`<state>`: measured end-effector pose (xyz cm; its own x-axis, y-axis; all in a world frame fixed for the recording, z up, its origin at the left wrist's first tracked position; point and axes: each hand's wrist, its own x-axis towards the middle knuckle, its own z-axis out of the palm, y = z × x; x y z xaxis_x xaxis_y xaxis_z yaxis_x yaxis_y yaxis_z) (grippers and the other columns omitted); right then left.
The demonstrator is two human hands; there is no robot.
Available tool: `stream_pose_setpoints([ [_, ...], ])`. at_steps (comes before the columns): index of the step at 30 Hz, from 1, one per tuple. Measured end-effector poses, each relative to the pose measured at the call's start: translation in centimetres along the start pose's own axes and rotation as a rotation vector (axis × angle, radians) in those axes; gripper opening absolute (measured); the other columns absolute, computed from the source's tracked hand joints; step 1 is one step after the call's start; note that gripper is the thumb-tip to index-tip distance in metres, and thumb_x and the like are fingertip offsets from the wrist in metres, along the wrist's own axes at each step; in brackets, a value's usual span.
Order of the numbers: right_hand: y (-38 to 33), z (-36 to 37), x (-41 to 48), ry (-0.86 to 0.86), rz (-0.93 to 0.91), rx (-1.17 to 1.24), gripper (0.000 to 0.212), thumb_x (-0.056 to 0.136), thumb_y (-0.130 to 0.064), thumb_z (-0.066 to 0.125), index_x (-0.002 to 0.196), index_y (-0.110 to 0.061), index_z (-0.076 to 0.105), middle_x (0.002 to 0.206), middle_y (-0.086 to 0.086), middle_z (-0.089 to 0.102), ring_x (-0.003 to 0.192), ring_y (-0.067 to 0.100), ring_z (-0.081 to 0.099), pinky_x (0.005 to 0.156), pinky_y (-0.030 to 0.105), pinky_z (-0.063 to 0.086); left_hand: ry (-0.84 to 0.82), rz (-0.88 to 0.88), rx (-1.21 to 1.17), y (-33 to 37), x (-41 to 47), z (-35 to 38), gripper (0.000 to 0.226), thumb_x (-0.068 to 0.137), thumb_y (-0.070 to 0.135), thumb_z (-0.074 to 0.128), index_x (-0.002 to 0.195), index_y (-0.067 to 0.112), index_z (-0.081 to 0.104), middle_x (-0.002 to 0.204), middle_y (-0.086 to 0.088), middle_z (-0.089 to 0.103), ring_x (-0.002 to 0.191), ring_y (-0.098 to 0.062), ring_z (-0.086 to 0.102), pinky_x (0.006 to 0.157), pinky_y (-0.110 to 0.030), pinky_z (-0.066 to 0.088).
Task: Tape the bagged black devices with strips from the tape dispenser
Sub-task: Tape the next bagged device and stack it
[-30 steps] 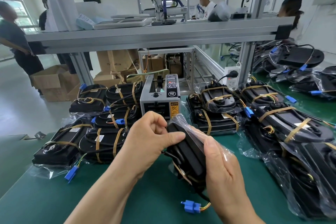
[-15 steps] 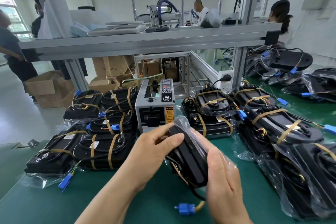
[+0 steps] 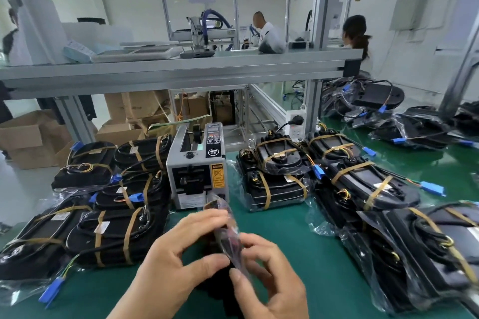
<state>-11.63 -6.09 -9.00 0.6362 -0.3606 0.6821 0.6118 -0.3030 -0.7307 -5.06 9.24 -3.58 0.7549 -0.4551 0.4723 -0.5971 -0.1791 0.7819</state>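
Observation:
I hold a bagged black device [image 3: 225, 234] on edge between both hands, just in front of the grey tape dispenser [image 3: 196, 166]. My left hand [image 3: 178, 254] grips it from the left, fingers on its upper edge and thumb low on its side. My right hand [image 3: 264, 277] grips it from the right, thumb against the clear bag. Most of the device is hidden behind my hands.
Taped bagged devices are stacked at left [image 3: 108, 230] and behind right of the dispenser [image 3: 274, 176]. More bagged devices [image 3: 420, 248] crowd the right side of the green mat [image 3: 311, 261]. An aluminium shelf [image 3: 181, 70] spans overhead. People work in the background.
The device has turned edge-on to me and sits lower between my hands. My view has tilted up and moved back. My right fingers have curled over its near end.

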Motion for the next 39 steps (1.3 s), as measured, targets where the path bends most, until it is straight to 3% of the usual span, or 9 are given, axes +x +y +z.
stream_pose_setpoints([
  [5, -0.4, -0.2, -0.1, -0.011, -0.172, -0.458, 0.01, 0.072, -0.032, 0.068, 0.077, -0.025, 0.062, 0.08, -0.016, 0.06, 0.067, 0.005, 0.057, 0.057, 0.017, 0.049, 0.074, 0.068, 0.063, -1.5, -1.8, 0.9, 0.054, 0.07, 0.03, 0.082, 0.122, 0.038, 0.067, 0.128, 0.017, 0.065, 0.124, -0.006, 0.058, 0.101, -0.017, 0.045],
  [8, -0.4, 0.2, -0.1, -0.012, -0.206, -0.55, 0.014, 0.076, -0.028, 0.065, 0.083, -0.028, 0.053, 0.076, -0.009, 0.055, 0.057, 0.009, 0.05, 0.046, 0.02, 0.046, 0.094, 0.09, 0.091, -1.8, -1.9, 1.0, 0.055, 0.073, 0.036, 0.081, 0.125, 0.036, 0.064, 0.129, 0.018, 0.064, 0.125, -0.007, 0.057, 0.102, -0.02, 0.045],
  [11, -0.2, 0.3, 0.1, -0.029, -0.315, -0.667, 0.019, 0.085, -0.022, 0.065, 0.067, -0.015, 0.061, 0.066, -0.001, 0.052, 0.051, 0.018, 0.049, 0.039, 0.023, 0.044, 0.081, 0.096, 0.134, -1.9, -1.6, 1.0, 0.055, 0.075, 0.033, 0.078, 0.128, 0.039, 0.062, 0.132, 0.019, 0.061, 0.126, -0.005, 0.056, 0.103, -0.021, 0.044],
  [15, 0.4, 0.2, -1.0, 0.007, -0.124, -0.589, 0.024, 0.078, -0.022, 0.073, 0.066, -0.024, 0.053, 0.057, -0.005, 0.05, 0.046, 0.01, 0.047, 0.042, 0.02, 0.046, 0.041, 0.152, 0.181, -2.1, -1.5, 1.4, 0.05, 0.076, 0.021, 0.076, 0.124, 0.033, 0.068, 0.133, 0.018, 0.06, 0.124, -0.006, 0.057, 0.099, -0.018, 0.046],
  [19, 1.0, 0.0, -2.3, 0.064, 0.146, -0.405, 0.022, 0.069, -0.046, 0.059, 0.079, -0.031, 0.047, 0.052, -0.016, 0.05, 0.041, -0.004, 0.043, 0.044, 0.011, 0.039, 0.057, 0.108, 0.181, -2.0, -1.7, 2.1, 0.046, 0.073, 0.026, 0.078, 0.118, 0.028, 0.07, 0.128, 0.02, 0.061, 0.12, -0.002, 0.058, 0.097, -0.015, 0.046],
  [24, -0.1, -0.4, -0.8, -0.002, 0.117, -0.392, 0.043, 0.058, -0.056, 0.075, 0.085, -0.038, 0.046, 0.072, -0.009, 0.055, 0.057, 0.007, 0.059, 0.054, 0.023, 0.051, 0.141, 0.038, 0.164, -1.5, -1.8, 2.7, 0.042, 0.07, 0.044, 0.07, 0.111, 0.035, 0.073, 0.121, 0.02, 0.062, 0.114, -0.004, 0.061, 0.092, -0.019, 0.049],
  [31, 0.1, 0.5, 1.8, -0.247, 0.075, -0.362, 0.047, 0.075, -0.055, 0.063, 0.119, -0.04, 0.058, 0.138, -0.022, 0.038, 0.128, 0.003, 0.041, 0.097, 0.003, 0.033, 0.188, 0.052, 0.091, -1.7, -2.6, 3.1, 0.042, 0.072, 0.004, 0.07, 0.108, 0.023, 0.076, 0.121, 0.007, 0.066, 0.112, -0.013, 0.065, 0.088, -0.024, 0.054],
  [35, 0.3, 0.9, 1.8, -0.253, 0.039, -0.345, 0.042, 0.081, -0.048, 0.055, 0.122, -0.036, 0.054, 0.144, -0.017, 0.041, 0.132, 0.0, 0.037, 0.104, 0.005, 0.028, 0.216, -0.329, -0.305, -1.7, -0.9, 0.9, 0.05, 0.084, -0.016, 0.062, 0.097, 0.029, 0.078, 0.103, -0.003, 0.076, 0.098, -0.015, 0.071, 0.081, -0.021, 0.056],
  [39, 0.3, 1.5, 1.8, -0.282, -0.09, -0.419, 0.044, 0.087, -0.032, 0.047, 0.13, -0.028, 0.047, 0.148, 0.002, 0.047, 0.134, 0.008, 0.041, 0.105, 0.021, 0.036, 0.498, -0.656, -0.391, -3.2, 3.1, -0.2, 0.02, 0.094, 0.008, 0.06, 0.086, 0.014, 0.078, 0.083, -0.003, 0.076, 0.071, -0.01, 0.067, 0.066, -0.025, 0.052],
])
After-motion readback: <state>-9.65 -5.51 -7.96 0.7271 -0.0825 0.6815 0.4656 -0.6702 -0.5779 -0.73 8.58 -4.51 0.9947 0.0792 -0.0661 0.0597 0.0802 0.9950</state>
